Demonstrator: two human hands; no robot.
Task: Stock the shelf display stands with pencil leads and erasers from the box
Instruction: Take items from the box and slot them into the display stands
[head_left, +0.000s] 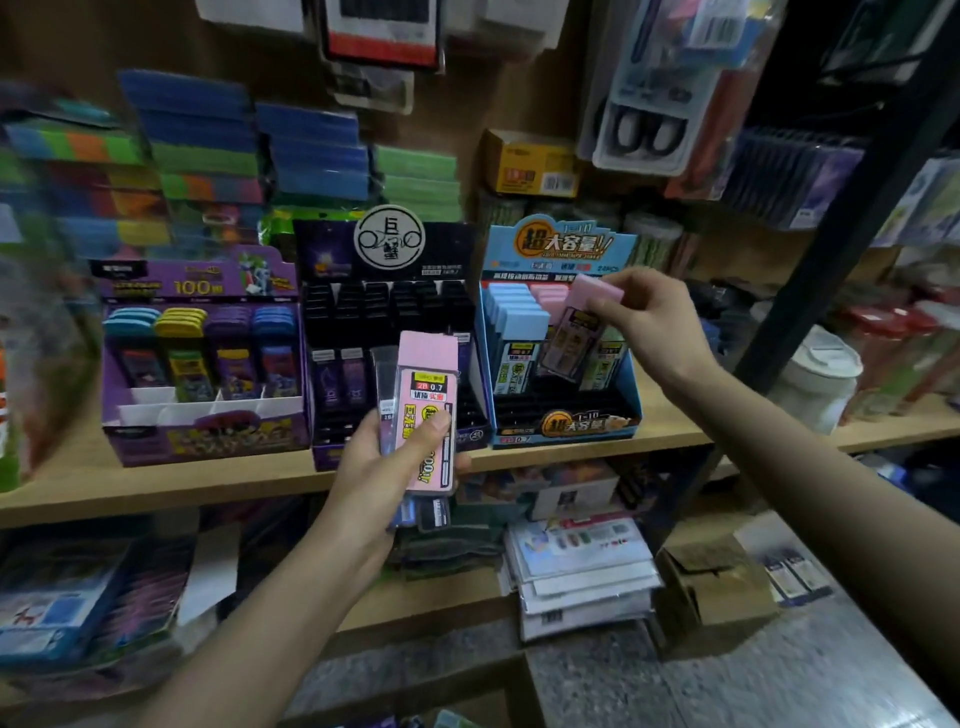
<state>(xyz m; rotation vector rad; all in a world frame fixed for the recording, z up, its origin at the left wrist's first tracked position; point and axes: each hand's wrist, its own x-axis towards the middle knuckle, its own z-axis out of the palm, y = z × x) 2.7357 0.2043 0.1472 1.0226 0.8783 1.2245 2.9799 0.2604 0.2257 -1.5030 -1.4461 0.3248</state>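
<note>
Risk: tilted pink lead case (571, 338), pinched at cap by right hand (654, 317), misses blue display stand (566, 426) slot; left hand (379, 467) grips lead-case stack (426, 405), could slip.

A pale wooden shelf board (156, 493) ran across the view, set against a brown back panel (519, 93). A second board (441, 608) sat below it, piled with a stack of papers (582, 571). A dark metal post (841, 244) slanted up on the right. Beyond it another wooden shelf (883, 428) held a white lidded cup (815, 374). A pack of scissors (644, 130) hung on the panel. The floor (727, 686) was grey speckled stone. The light was dim, darkest at the upper right.
</note>
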